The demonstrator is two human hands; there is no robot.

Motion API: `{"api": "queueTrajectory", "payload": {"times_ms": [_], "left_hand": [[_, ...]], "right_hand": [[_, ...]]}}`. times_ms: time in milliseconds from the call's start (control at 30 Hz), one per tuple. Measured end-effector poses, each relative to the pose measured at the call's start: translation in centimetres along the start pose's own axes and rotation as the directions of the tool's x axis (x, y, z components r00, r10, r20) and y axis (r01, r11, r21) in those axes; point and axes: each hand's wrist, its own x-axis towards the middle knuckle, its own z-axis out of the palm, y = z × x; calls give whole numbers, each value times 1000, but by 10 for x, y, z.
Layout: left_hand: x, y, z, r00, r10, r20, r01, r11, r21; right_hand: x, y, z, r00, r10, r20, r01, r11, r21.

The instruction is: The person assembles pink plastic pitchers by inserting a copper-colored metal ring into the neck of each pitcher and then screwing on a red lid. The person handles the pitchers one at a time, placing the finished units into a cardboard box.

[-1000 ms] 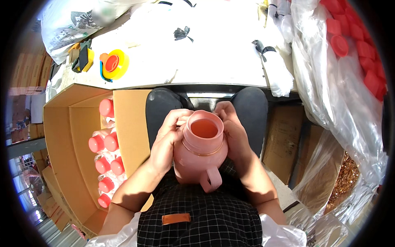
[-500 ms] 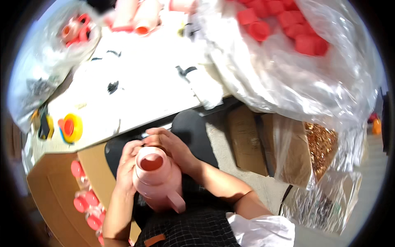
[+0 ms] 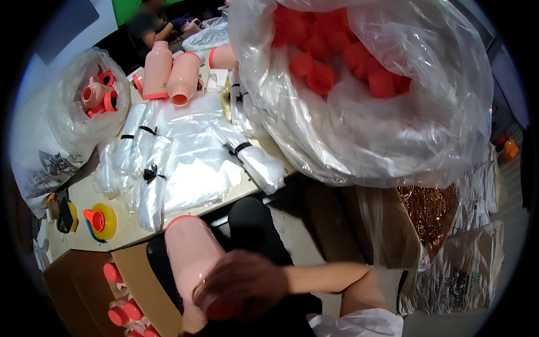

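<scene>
A pink vacuum flask [image 3: 193, 253] lies tilted across my lap, its red-rimmed base pointing away from me and its neck toward my body. Over the neck end is my right hand [image 3: 247, 285], smeared by motion. A red patch shows beneath it, too blurred to tell whether it is a cap or the flask's mouth. Of my left hand [image 3: 193, 319], only a part shows beside the neck end, low in the view. Its fingers are hidden by the flask and the right hand.
Clear plastic bags [image 3: 196, 151], some tied with black bands, cover the table. Several pink flasks [image 3: 184, 76] stand behind them. A large clear sack [image 3: 359, 129] holds red cups. An open carton [image 3: 132, 281] at left contains red-capped items. A person [image 3: 154, 28] sits at the far side.
The flask has turned from mouth-up to lying tilted, base away from me. My right hand has moved from its side to the neck end. The head view has shifted, showing more of the table's far side.
</scene>
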Motion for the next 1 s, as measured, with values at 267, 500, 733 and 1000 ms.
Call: {"api": "queueTrajectory", "payload": {"times_ms": [267,500,733,1000], "left_hand": [[30,-44,-71,999,46,1,-46,995,-86],[30,3,-57,933,-65,-355,-137,846,-516],[31,36,-135,973,216,82,-211,975,-69],[11,60,-24,955,36,295,-242,673,699]], "right_hand": [[15,226,-372,802,83,-592,-566,-214,-796],[29,182,-189,794,-9,-607,-543,439,-716],[-118,61,117,412,677,610,-892,165,420],[-73,96,-27,458,870,184,-609,156,777]]}}
